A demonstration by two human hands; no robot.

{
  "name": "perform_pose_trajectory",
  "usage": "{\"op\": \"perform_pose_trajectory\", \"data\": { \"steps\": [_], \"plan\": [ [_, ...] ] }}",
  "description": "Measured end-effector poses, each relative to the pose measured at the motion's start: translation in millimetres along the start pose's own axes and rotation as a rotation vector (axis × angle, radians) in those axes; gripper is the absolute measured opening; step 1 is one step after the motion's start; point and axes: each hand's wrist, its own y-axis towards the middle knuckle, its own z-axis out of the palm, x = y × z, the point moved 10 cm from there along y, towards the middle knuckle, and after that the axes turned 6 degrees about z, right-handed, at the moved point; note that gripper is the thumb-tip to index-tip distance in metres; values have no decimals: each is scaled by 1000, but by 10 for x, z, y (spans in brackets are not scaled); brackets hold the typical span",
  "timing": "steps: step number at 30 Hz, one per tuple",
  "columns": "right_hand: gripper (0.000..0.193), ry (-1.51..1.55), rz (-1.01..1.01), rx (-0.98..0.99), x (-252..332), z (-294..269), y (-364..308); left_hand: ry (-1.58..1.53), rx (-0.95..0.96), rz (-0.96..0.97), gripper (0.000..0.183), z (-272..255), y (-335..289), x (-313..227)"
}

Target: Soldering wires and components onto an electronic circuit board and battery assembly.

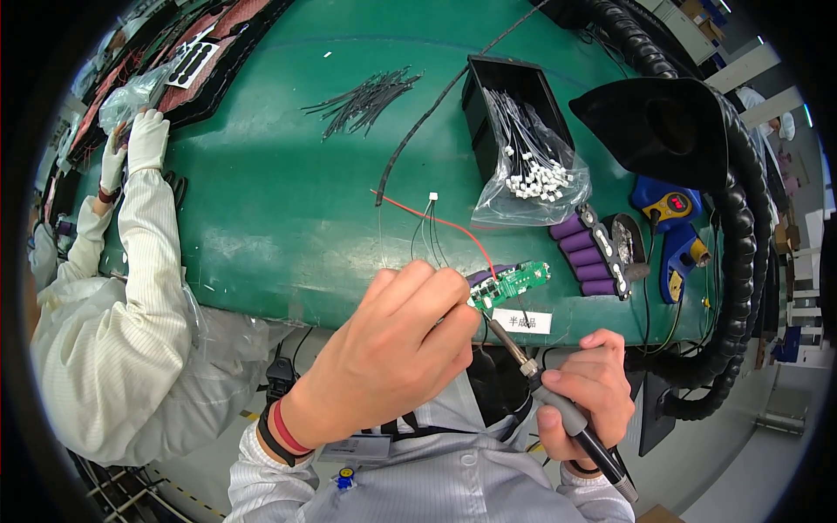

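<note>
The left hand (384, 336) reaches in from the near side, its thumb and fingers drawn together at the left end of a green circuit board (521, 281); I cannot tell whether they clamp the board or a wire, since the knuckles hide it. The right hand (595, 392) has its fingers clamped on the grey grip of a soldering iron (561, 411), whose tip points far and left to the board's near edge; contact there is too small to tell.

The board is at the near edge of the green workbench (261, 209), just beside a white label card (527, 323). 1 red wire (458, 228) curves far and left from it, past a white connector (432, 196) on thin dark leads. To the right is a purple battery pack (582, 242), then a blue soldering station (667, 202). Farther off stands a black bin (484, 131). At far left, a co-worker's 2 gloved hands (148, 144) touch clear plastic.
</note>
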Motion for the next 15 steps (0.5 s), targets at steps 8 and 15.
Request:
{"op": "perform_pose_trajectory", "data": {
  "steps": [8,15],
  "plan": [
    [27,0,4,-1,-20,1,-2,0,6,-1,33,16,12,5],
    [27,-1,3,-4,-18,-2,-22,-4,-8,-1,32,8,-4,0]
  ]
}}
